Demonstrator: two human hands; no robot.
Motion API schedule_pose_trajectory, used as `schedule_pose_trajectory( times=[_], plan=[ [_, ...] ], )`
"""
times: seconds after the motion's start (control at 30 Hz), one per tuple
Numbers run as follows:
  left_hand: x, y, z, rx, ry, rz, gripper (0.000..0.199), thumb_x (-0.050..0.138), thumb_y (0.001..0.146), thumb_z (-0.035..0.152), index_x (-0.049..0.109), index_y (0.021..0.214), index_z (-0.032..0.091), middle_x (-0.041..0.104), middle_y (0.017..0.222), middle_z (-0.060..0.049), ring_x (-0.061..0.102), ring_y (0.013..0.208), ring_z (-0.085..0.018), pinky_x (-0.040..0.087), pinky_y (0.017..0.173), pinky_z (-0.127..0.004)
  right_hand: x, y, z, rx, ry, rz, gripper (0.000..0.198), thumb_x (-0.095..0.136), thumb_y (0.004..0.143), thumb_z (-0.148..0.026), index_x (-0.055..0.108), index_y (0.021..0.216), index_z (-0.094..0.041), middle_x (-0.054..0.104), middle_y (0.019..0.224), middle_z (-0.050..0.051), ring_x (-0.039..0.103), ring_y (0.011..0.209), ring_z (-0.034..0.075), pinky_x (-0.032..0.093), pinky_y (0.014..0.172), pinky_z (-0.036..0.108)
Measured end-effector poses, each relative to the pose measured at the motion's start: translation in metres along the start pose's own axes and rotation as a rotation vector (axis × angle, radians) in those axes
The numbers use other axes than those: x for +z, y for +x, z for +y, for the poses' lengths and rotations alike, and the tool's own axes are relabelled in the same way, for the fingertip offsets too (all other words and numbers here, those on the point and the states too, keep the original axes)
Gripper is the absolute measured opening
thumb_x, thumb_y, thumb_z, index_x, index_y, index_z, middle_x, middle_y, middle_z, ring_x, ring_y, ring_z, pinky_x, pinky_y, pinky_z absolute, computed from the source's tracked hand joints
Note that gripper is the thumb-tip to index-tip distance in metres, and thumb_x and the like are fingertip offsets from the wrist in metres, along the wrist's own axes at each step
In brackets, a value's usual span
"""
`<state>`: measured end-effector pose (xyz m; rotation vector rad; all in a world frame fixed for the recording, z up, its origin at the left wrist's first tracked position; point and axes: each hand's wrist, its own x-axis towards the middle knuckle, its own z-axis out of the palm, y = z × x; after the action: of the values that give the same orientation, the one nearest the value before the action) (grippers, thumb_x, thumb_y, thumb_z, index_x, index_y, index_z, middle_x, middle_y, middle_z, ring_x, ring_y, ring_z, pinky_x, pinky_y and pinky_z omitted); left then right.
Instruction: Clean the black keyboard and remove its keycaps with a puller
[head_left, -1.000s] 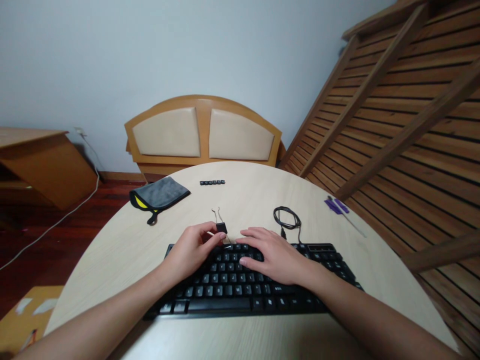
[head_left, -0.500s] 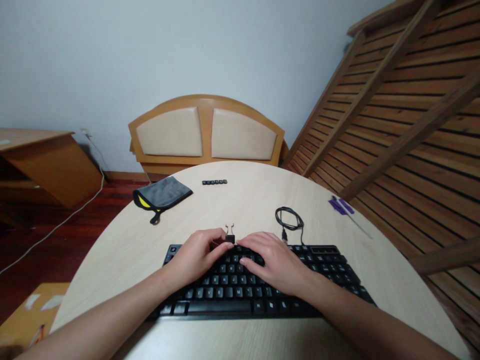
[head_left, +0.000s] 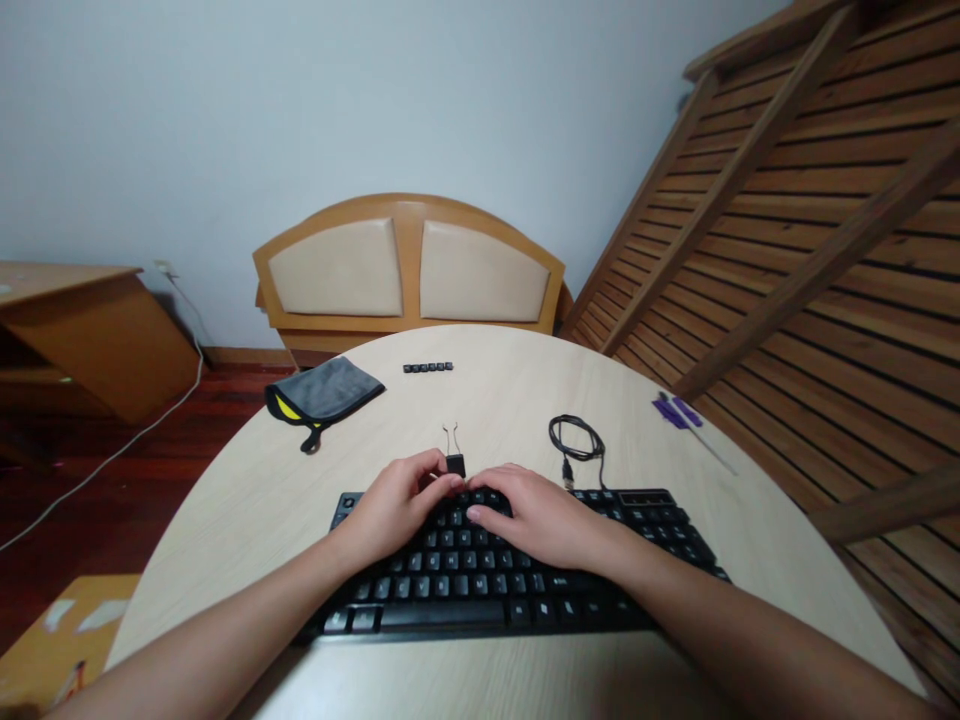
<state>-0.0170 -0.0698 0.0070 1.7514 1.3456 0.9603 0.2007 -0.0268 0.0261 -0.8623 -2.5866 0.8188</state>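
Note:
A black keyboard (head_left: 442,612) lies before me, with both hands over its back rows. My left hand (head_left: 397,505) is closed, its thumb and index finger pinched at a small black clip (head_left: 455,465). Two thin wire prongs with bent tips stick up from this clip. It tilts slightly to the left above the keyboard's back edge. My right hand (head_left: 536,515) arches over the keys, thumb and fingers apart. Its index fingertip comes close to the clip's lower edge; whether it touches is unclear. The keys beneath both palms are hidden.
A row of loose keycaps (head_left: 428,368) lies near the table's far edge. A grey cloth pouch (head_left: 330,388) with yellow lining is at left. A coiled USB cable (head_left: 576,437) sits behind the keyboard. Purple strips (head_left: 679,412) and a thin rod (head_left: 712,447) are at right.
The clip has risen a little and leans left instead of standing straight. Both hands have shifted slightly up and left with it.

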Motion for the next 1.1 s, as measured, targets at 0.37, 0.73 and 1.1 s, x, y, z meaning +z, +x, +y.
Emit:
schedule_pose_trajectory(
  times=[0.37,0.73,1.1],
  plan=[
    [0.0,0.005,-0.006,-0.062,-0.258,0.023,0.029,0.062,0.09,0.045,0.061,0.079,0.019,0.07,0.074,-0.002,0.063,0.069,-0.017,0.049,0.068,-0.029,0.015,0.009,0.004,0.064,0.134,0.154,0.014,0.073,0.089,-0.028,0.073,0.102,-0.023,0.076,0.105,0.004,0.069,0.1,0.022,0.05,0.09,0.035],
    [0.002,-0.004,0.005,-0.011,-0.089,0.064,0.033,0.06,0.092,0.046,0.06,0.076,0.018,0.062,0.068,0.0,0.055,0.065,-0.016,0.041,0.061,-0.027,0.019,0.006,0.007,0.061,0.417,0.223,0.019,0.077,0.084,-0.029,0.068,0.099,-0.023,0.075,0.097,0.0,0.07,0.095,0.017,0.052,0.088,0.031],
    [0.002,-0.003,0.008,-0.024,-0.088,0.084,0.032,0.057,0.093,0.046,0.059,0.077,0.019,0.059,0.066,0.001,0.053,0.062,-0.015,0.039,0.059,-0.026,0.015,0.004,0.001,-0.07,0.312,0.197,0.017,0.075,0.087,-0.022,0.066,0.101,-0.026,0.072,0.099,-0.001,0.066,0.096,0.017,0.05,0.09,0.032]
  ],
)
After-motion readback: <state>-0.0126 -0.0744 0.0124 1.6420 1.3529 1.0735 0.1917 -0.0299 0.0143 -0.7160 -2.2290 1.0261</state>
